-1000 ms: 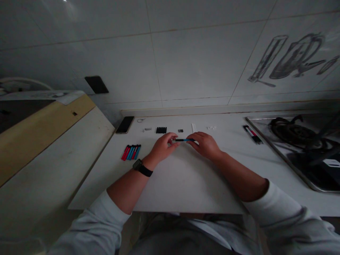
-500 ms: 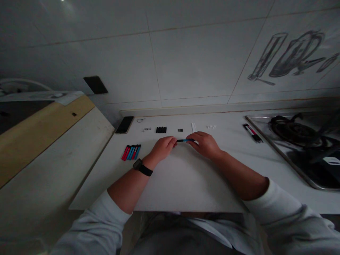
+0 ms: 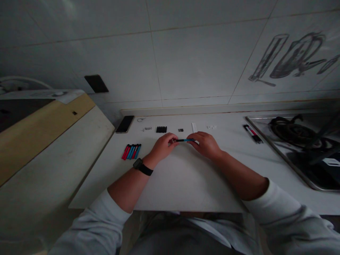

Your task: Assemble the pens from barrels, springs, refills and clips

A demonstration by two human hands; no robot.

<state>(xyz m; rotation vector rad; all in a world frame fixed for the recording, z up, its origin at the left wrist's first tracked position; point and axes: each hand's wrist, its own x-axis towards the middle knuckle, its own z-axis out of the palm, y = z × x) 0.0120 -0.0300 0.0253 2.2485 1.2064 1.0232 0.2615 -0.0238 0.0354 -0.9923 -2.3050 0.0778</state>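
Note:
A thin blue and black pen [image 3: 183, 140] is held level just above the white counter [image 3: 186, 177], between both my hands. My left hand [image 3: 163, 146], with a dark watch on the wrist, pinches the pen's left end with curled fingers. My right hand [image 3: 205, 143] grips its right end, fingers closed. To the left lies a row of red and blue pen barrels [image 3: 131, 151]. Behind the hands sit a row of black caps [image 3: 161, 129], small springs [image 3: 147, 129], a small dark part [image 3: 180, 130], white tubes [image 3: 193, 127] and small white bits [image 3: 211, 127].
A dark phone [image 3: 124, 124] lies at the counter's back left. A red and black pen [image 3: 252, 134] lies near a gas hob [image 3: 300, 141] on the right. A yellow and white board [image 3: 47, 131] slopes on the left. Tiled wall behind.
Both hands stay on the pen in nearly the same place. My left fingers shifted slightly on the pen's left end.

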